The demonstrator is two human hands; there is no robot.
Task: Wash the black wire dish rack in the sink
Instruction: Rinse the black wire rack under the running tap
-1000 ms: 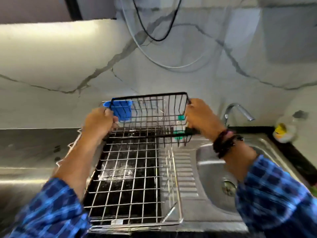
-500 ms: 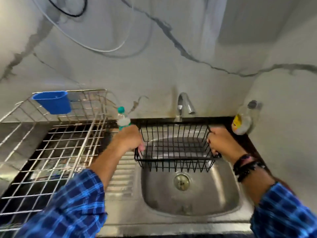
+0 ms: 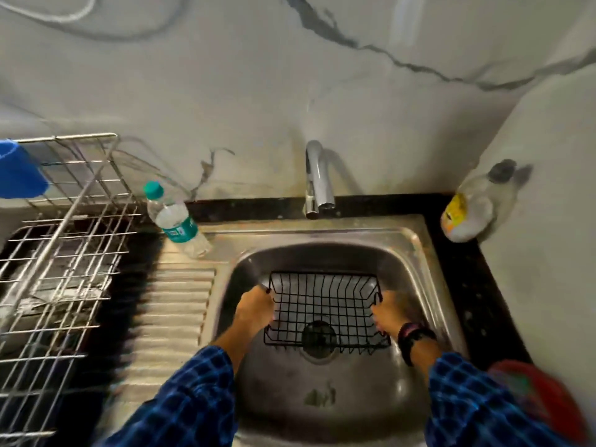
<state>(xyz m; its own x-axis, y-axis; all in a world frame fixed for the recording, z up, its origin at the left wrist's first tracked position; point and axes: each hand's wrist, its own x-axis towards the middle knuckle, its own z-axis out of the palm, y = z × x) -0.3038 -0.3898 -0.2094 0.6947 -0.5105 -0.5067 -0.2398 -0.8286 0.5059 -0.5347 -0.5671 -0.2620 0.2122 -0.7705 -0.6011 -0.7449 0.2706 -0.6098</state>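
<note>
The black wire dish rack (image 3: 325,309) sits low inside the steel sink (image 3: 416,269), over the drain. My left hand (image 3: 254,309) grips its left rim and my right hand (image 3: 388,314) grips its right rim. The chrome tap (image 3: 317,179) stands at the back of the sink; no water runs from it.
A large silver wire rack (image 3: 64,259) with a blue cup (image 3: 19,175) fills the counter on the left. A plastic water bottle (image 3: 175,221) stands by the ribbed drainboard (image 3: 174,311). A clear soap bottle (image 3: 474,208) leans in the back right corner. Something red (image 3: 541,395) lies at the right edge.
Both hands carried the black rack from the silver rack on the left across to the sink, then lowered it into the basin over the drain.
</note>
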